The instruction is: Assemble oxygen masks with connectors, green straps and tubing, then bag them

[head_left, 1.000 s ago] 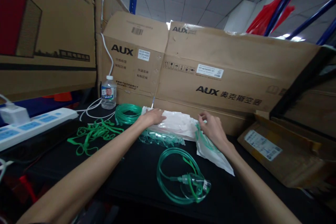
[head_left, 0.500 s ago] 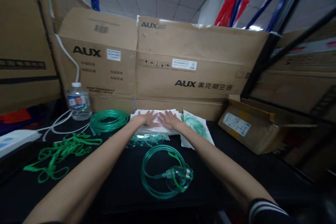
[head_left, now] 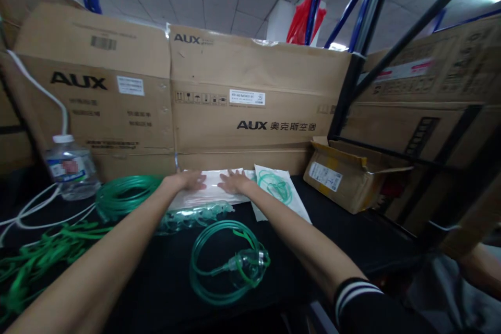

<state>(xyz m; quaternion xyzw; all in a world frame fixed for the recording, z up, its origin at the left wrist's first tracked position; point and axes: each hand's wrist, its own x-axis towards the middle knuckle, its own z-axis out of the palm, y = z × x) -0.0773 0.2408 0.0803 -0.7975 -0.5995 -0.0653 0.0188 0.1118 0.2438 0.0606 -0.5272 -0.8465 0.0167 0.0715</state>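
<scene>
Black tabletop (head_left: 352, 229); both hands flat on white bag stack (head_left: 211, 194) near carton wall (head_left: 242, 115)

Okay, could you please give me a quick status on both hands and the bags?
Left hand and right hand flat, open, on the stack of plastic bags. Mask with green tubing lies nearer, untouched. Nothing between hands and stack.

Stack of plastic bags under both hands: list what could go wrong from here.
1. The left hand and right hand lie flat on the stack of plastic bags; the slick bags may slide apart.
2. A sleeve could snag the oxygen mask and its tubing near the table edge.
</scene>
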